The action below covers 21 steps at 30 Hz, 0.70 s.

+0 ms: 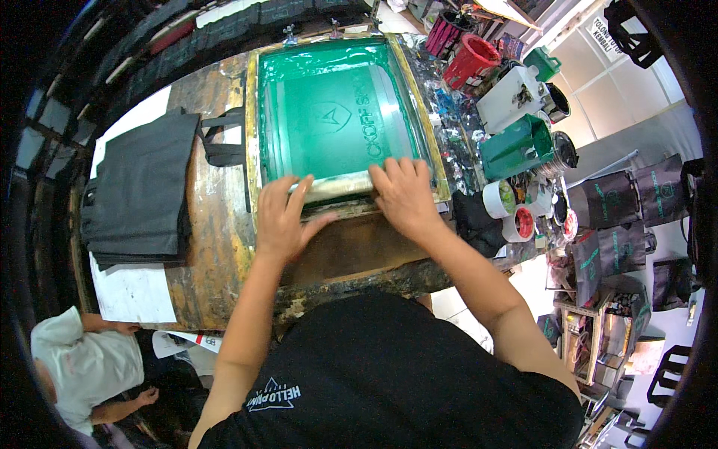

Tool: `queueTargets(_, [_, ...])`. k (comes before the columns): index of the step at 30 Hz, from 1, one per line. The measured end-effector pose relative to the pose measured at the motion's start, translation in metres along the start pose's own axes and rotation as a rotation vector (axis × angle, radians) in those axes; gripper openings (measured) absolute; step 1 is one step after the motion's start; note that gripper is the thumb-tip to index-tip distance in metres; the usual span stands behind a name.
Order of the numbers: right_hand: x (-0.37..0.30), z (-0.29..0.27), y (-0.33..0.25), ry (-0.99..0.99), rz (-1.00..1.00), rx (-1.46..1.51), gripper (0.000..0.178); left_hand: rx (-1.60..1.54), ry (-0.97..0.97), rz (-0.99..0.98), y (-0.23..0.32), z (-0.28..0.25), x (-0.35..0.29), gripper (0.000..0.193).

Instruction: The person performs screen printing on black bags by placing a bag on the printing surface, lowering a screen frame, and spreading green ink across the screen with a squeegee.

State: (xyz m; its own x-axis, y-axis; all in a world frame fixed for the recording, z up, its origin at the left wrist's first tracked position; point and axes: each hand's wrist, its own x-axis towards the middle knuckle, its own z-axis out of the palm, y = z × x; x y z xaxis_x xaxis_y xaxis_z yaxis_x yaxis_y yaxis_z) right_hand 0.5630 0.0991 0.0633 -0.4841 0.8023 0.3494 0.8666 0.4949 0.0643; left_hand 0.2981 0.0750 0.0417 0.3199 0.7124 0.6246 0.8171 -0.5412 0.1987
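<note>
A screen-printing frame (252, 142) lies on the worktable, its mesh coated in green ink (307, 112) with a shield-shaped mark and lettering. Across its near end sits a squeegee (340, 185) with a pale, worn bar. My left hand (280, 221) is at the bar's left end, fingers bent over it and thumb stretched out below; it is slightly blurred. At the right end, my right hand (406, 196) curls its fingers over the bar. The squeegee's lower edge is hidden. Black bag handles (224, 142) reach toward the frame's left side.
Stacked black fabric bags (142, 187) lie on white paper at the left. Along the right edge stand a red bucket (471, 60), a green container (516, 146) and several ink tubs (518, 223). Printed bags (613, 198) lie farther right. A person (97, 359) in white is at lower left.
</note>
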Motion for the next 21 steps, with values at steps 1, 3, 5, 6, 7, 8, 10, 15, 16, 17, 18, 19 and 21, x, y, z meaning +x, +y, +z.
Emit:
queueTargets(1, [-0.008,0.001,-0.004,-0.016,0.02,0.023,0.043,-0.041,0.051,0.037,-0.004,-0.003,-0.012,0.081])
queueTargets(3, [-0.026,0.009,-0.011,-0.034,0.054,0.075,0.059,-0.027,0.037,-0.234,-0.009,-0.011,-0.041,0.088])
queueTargets(5, [-0.035,0.014,-0.017,-0.007,0.071,0.075,0.059,0.028,-0.039,-0.442,-0.022,-0.014,-0.059,0.093])
queueTargets(6, [-0.039,0.016,-0.02,0.006,0.077,0.078,0.06,0.078,-0.109,-0.516,-0.03,-0.015,-0.068,0.093])
queueTargets(7, [-0.043,0.02,-0.021,0.001,0.087,0.102,0.061,0.127,-0.18,-0.588,-0.037,-0.016,-0.073,0.094])
queueTargets(8, [-0.044,0.021,-0.021,-0.002,0.088,0.11,0.061,0.124,-0.238,-0.601,-0.042,-0.015,-0.076,0.092])
queueTargets(10, [-0.044,0.02,-0.021,-0.009,0.093,0.127,0.063,0.115,-0.354,-0.626,-0.048,-0.014,-0.079,0.089])
queueTargets(15, [-0.035,0.009,-0.019,-0.067,0.096,0.14,0.056,0.156,-0.24,-0.592,-0.044,-0.014,-0.084,0.084])
queueTargets(16, [-0.034,0.007,-0.018,-0.09,0.103,0.152,0.063,0.165,-0.227,-0.59,-0.044,-0.014,-0.086,0.084])
queueTargets(17, [-0.03,0.002,-0.017,-0.075,0.091,0.139,0.057,0.151,-0.209,-0.586,-0.045,-0.015,-0.086,0.085])
queueTargets(18, [-0.026,-0.004,-0.016,-0.06,0.079,0.127,0.051,0.137,-0.19,-0.582,-0.044,-0.017,-0.085,0.085])
queueTargets(19, [-0.022,-0.009,-0.015,-0.046,0.068,0.114,0.046,0.123,-0.172,-0.578,-0.043,-0.018,-0.086,0.086])
queueTargets(21, [-0.017,-0.017,-0.015,-0.044,0.067,0.105,0.046,0.142,-0.14,-0.549,-0.043,-0.019,-0.084,0.089])
